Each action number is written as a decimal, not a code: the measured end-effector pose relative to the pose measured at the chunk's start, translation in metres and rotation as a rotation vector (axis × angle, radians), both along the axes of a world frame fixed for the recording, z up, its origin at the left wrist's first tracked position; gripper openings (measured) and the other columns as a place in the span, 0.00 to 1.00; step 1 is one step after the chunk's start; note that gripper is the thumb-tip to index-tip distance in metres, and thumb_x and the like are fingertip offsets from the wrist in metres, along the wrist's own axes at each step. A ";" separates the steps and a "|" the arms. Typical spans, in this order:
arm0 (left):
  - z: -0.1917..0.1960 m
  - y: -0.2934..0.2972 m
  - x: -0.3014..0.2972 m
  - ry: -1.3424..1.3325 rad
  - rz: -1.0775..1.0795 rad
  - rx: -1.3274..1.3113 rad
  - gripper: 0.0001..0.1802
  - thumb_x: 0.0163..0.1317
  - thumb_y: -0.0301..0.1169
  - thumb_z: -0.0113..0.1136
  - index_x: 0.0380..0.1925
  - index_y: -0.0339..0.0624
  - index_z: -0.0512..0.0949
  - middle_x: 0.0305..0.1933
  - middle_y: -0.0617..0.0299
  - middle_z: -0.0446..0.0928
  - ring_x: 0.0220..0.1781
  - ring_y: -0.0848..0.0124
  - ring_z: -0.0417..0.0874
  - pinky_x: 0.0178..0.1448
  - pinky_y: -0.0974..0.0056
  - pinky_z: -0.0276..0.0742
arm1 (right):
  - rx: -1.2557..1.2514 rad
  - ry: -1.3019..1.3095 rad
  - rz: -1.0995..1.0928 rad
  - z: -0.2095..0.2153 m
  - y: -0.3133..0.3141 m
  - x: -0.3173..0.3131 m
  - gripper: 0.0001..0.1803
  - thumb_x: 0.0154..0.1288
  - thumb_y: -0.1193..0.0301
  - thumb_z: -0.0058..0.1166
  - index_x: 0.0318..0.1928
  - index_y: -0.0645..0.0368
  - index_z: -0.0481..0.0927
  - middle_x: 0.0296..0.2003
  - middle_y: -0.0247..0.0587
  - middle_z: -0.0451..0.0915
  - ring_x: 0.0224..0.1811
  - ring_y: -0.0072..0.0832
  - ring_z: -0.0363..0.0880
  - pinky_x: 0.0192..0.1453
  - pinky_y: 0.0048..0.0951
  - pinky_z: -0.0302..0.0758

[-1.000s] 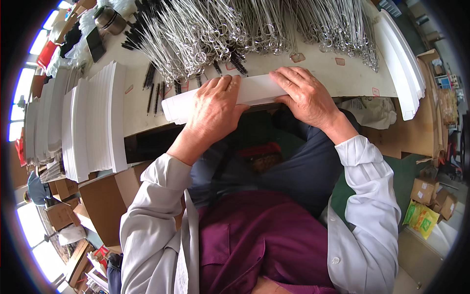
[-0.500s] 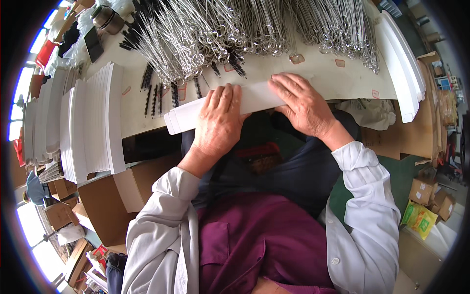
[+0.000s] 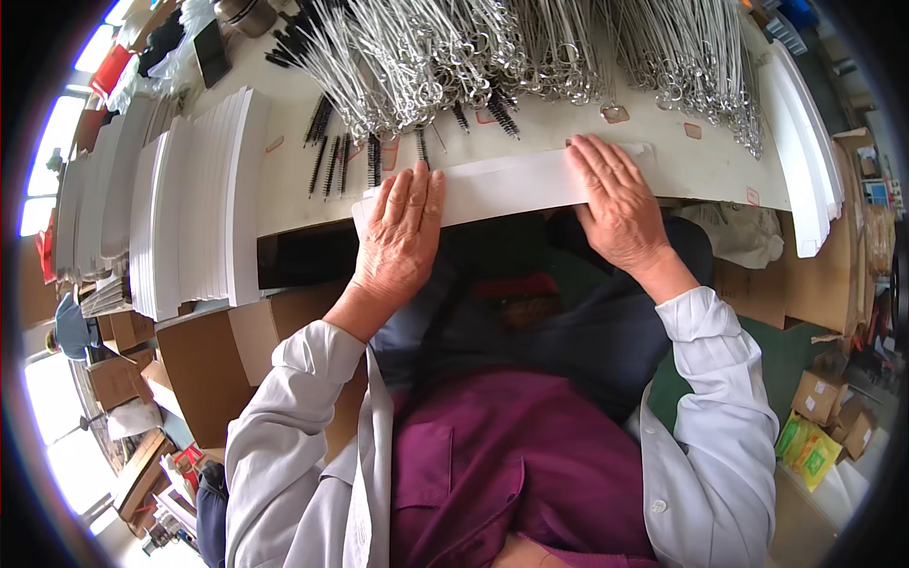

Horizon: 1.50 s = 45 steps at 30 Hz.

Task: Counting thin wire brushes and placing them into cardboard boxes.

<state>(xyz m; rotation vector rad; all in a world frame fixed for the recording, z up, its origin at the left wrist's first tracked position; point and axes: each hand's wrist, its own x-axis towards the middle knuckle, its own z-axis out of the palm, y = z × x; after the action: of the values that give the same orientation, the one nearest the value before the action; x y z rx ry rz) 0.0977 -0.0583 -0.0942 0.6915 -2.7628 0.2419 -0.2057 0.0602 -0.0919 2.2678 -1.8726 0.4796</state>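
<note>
A long, narrow white folded carton [image 3: 507,186] lies flat along the near edge of the table. Toward its left end rests my left hand [image 3: 402,232], palm down, fingers straight and side by side; its thumb is hidden. My right hand [image 3: 617,208] presses near the carton's right end, with fingers stretched across the top and the thumb by the near edge. Both hands are open and flat against the card. Just beyond the carton, several black-bristled tube brushes [image 3: 331,166] lie on the table, some partly under a heap of wire brush handles [image 3: 426,66] with ring ends.
Stacked white cartons [image 3: 204,199] stand at the left, above an open brown cardboard box [image 3: 204,369]. More white cartons [image 3: 800,151] lie along the table's right side. A dark flat device [image 3: 212,52] and a metal flask [image 3: 248,14] sit at the far left.
My hands have moved apart, the left one toward the carton's left end and the right one rightward. The carton now lies straighter along the table edge, and the view has shifted slightly.
</note>
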 end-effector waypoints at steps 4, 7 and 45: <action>0.000 -0.005 0.004 0.057 -0.039 0.035 0.34 0.59 0.23 0.56 0.69 0.28 0.70 0.71 0.39 0.72 0.73 0.45 0.72 0.78 0.44 0.65 | 0.006 0.040 -0.085 -0.003 0.007 -0.023 0.40 0.61 0.73 0.61 0.75 0.65 0.65 0.75 0.46 0.67 0.79 0.41 0.63 0.84 0.45 0.56; -0.007 -0.004 0.005 0.101 -0.045 0.000 0.34 0.57 0.23 0.57 0.67 0.28 0.73 0.70 0.39 0.73 0.72 0.46 0.74 0.77 0.44 0.66 | 0.010 0.052 -0.109 -0.003 0.007 -0.022 0.41 0.62 0.72 0.62 0.75 0.66 0.64 0.75 0.49 0.65 0.79 0.42 0.62 0.84 0.45 0.55; 0.072 0.020 0.043 -0.069 -0.056 0.324 0.31 0.56 0.23 0.68 0.61 0.26 0.73 0.60 0.37 0.79 0.63 0.42 0.79 0.73 0.45 0.70 | -0.178 -0.145 0.085 0.040 0.031 -0.009 0.20 0.56 0.78 0.64 0.52 0.64 0.84 0.50 0.42 0.85 0.56 0.41 0.82 0.66 0.44 0.77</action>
<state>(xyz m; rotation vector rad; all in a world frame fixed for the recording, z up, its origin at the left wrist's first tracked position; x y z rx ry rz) 0.1410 -0.0385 -0.0226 0.6904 -2.9144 -0.2031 -0.2146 0.0912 -0.0521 2.2541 -1.7227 0.8097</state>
